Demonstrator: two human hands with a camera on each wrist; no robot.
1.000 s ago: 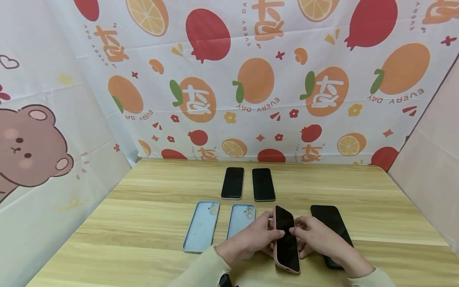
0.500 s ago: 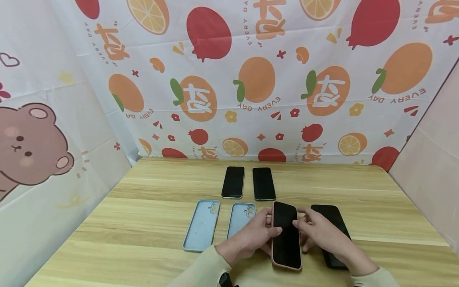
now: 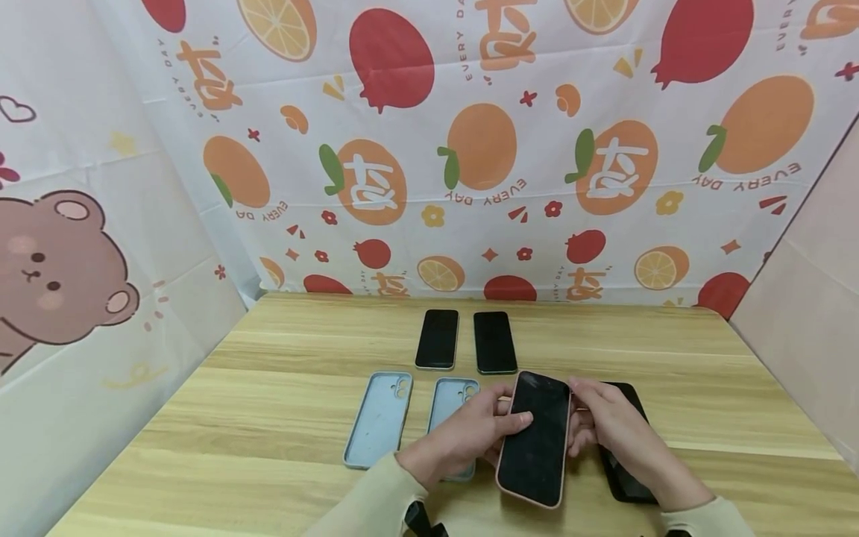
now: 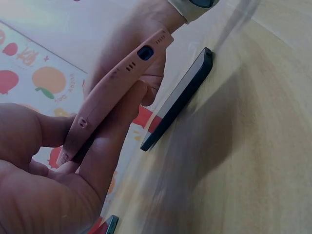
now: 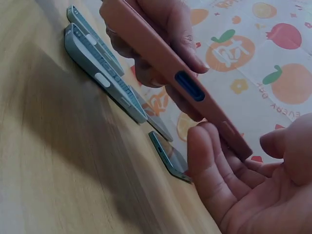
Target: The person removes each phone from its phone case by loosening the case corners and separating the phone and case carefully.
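Note:
A black-screened phone (image 3: 535, 440) in a pink case is held up, tilted, above the table. My left hand (image 3: 473, 429) grips it from the left, thumb on the screen and fingers behind. In the left wrist view, the pink case (image 4: 114, 80) shows its bottom edge with the port cutout. My right hand (image 3: 620, 429) is at the phone's upper right corner, with the thumb by the corner and the fingers bent around the edge. The right wrist view shows the case's side (image 5: 161, 61) with a slot cutout and my right hand's fingers (image 5: 207, 161) against its end.
Two light-blue phone cases (image 3: 377, 421) lie left on the wooden table (image 3: 235, 440), one partly behind my left forearm. Two black-screened phones (image 3: 438, 340) lie at the back. Another dark phone (image 3: 624, 485) lies partly under my right hand. Patterned cloth (image 3: 403, 246) stands behind.
The phone in the pink case has been turned and raised, its screen now facing up more. My right thumb has moved from the screen to the upper right corner; my left hand keeps its grip.

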